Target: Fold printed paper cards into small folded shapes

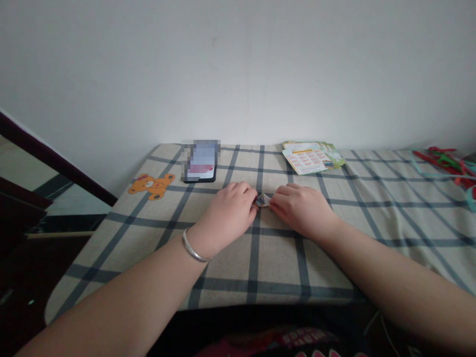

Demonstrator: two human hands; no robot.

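Between my two hands is a small folded piece of printed paper [264, 200], low over the checked tablecloth [230, 263]. My left hand [235, 206], with a silver bangle on its wrist, pinches the paper's left end. Its right end is held by my right hand [299, 206], fingers pressed together. Most of the paper is covered by my fingers; only its middle shows, with a dark printed patch.
A phone [201, 161] lies back left, its screen partly blurred out. Left of my hands is a bear-shaped cutout [152, 186]. Several printed sheets [308, 157] lie back right. Red, green and pale blue strips [451, 163] lie at far right. A wall [245, 74] stands behind.
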